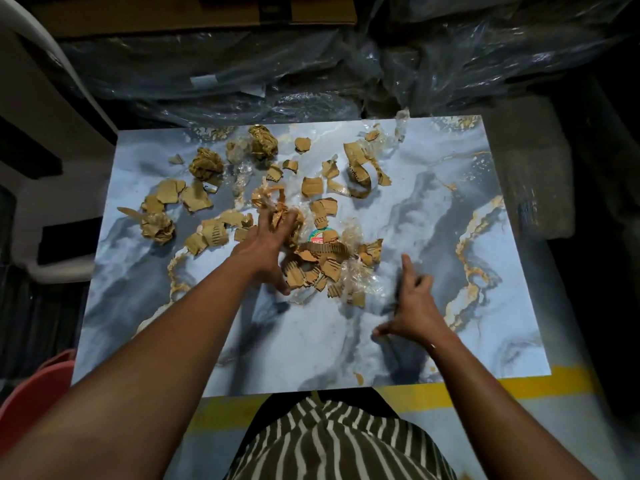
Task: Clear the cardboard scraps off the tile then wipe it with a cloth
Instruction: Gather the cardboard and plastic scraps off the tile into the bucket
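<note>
A large blue-grey marbled tile (433, 216) with gold veins lies flat in front of me. Brown cardboard scraps (313, 187) and bits of clear plastic film are strewn over its far and middle parts, with a denser pile (322, 268) near the centre. My left hand (263, 251) rests flat on that pile, fingers spread and blurred among the scraps. My right hand (412, 310) hovers just right of the pile, fingers apart, holding nothing. One small scrap (360, 378) lies near the tile's front edge. No cloth is visible.
Dark bundles wrapped in clear plastic (311, 64) crowd the tile's far edge. A red plastic seat (38, 386) sits at the lower left. A yellow floor stripe (502, 382) runs under the tile's front edge. My striped garment (332, 441) fills the bottom centre.
</note>
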Motion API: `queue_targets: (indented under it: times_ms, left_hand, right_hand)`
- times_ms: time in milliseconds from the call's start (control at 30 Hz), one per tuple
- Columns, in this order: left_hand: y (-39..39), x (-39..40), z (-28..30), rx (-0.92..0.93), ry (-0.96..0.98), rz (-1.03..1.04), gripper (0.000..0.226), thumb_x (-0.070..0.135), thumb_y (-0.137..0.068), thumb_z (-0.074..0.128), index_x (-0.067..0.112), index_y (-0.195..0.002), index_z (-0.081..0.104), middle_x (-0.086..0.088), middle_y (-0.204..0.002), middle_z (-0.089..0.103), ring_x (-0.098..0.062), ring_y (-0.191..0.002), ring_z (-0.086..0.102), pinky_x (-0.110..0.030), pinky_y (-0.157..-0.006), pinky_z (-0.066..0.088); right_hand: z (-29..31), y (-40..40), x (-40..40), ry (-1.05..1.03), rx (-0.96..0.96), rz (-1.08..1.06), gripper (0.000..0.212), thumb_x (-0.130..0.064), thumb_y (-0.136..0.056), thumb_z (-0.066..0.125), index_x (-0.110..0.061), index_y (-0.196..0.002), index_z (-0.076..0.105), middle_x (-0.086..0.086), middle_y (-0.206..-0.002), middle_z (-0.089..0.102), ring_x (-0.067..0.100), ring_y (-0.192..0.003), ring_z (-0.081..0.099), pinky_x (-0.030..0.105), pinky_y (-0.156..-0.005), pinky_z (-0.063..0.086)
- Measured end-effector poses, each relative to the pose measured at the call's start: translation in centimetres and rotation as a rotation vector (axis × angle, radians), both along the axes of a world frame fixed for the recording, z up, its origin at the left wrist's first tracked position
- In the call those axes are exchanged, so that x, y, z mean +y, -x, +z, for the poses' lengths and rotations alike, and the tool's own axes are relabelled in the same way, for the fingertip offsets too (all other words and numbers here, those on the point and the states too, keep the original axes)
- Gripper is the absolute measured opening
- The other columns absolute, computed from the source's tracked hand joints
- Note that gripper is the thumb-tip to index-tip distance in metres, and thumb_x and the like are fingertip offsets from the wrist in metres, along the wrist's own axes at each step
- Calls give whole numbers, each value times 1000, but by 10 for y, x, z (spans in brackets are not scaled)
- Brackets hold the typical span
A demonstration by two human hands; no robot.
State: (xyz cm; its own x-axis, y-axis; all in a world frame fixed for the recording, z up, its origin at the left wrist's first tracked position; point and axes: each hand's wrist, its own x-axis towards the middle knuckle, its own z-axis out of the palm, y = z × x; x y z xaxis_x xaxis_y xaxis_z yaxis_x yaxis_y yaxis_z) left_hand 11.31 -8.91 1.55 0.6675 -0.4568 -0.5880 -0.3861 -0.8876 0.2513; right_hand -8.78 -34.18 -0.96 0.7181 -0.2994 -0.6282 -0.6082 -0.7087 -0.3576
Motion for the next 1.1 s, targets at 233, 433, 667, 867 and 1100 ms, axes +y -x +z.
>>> queue_targets:
  times_ms: [233,433,667,867,1100]
  left_hand:
    - [21,-27,-15,68,79,45,160,41,-45,103,42,-160,-7,-5,-166,-24,-42,-156,10,-49,-122,32]
    - [50,-30,-32,71,211,90,157,36,-47,102,43,-158,-9,-8,-165,-17,-43,-155,16,-47,-120,36]
    - [63,-36,-34,117,378,180,141,9,-56,94,42,-156,1,-2,-161,4,-41,-146,35,-42,-109,49]
    - [64,-31,-25,90,484,289,119,-6,-66,80,38,-151,10,2,-157,14,-32,-132,52,-35,-97,54]
    - [67,-19,-4,1,564,377,113,-1,-65,82,38,-149,18,0,-151,33,-22,-132,49,-25,-94,43]
  right_hand:
    - [-6,-66,40,-47,-194,80,177,-34,-40,106,-47,-154,-28,16,-155,12,45,-130,50,50,-110,48]
    - [-15,-82,60,-69,-247,186,162,-39,-42,103,-53,-157,-10,22,-163,5,55,-133,45,54,-110,47]
    - [-11,-84,71,-200,-351,65,119,-22,-59,93,-38,-156,26,8,-139,35,33,-119,60,32,-99,54]
    - [2,-90,76,-222,-448,70,103,-23,-61,91,-38,-147,37,7,-130,45,29,-115,61,32,-96,55]
    - [18,-94,83,-219,-540,114,99,-30,-61,91,-41,-145,40,6,-131,49,29,-117,59,34,-97,52]
